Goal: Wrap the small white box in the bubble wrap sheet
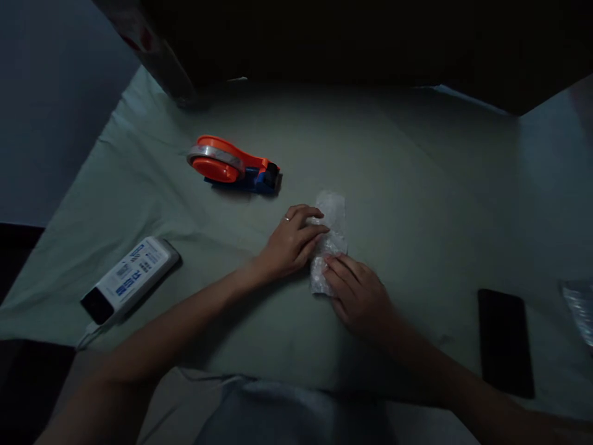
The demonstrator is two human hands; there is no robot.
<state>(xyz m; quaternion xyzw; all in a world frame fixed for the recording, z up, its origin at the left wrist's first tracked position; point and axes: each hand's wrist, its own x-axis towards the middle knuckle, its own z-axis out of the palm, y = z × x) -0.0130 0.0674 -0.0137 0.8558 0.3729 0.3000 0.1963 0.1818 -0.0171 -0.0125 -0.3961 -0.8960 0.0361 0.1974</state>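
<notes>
A small bundle of clear bubble wrap lies in the middle of a pale green cloth. My left hand, with a ring on one finger, rests on the bundle's left side, its fingers stretched flat over the wrap. My right hand presses its fingertips on the near end of the bundle, fingers extended. Neither hand wraps round the bundle; both lie on top of it.
An orange tape dispenser with a roll of clear tape lies to the far left. A white box with blue print sits near the left edge. A black phone lies at right, with a bit of plastic beyond it.
</notes>
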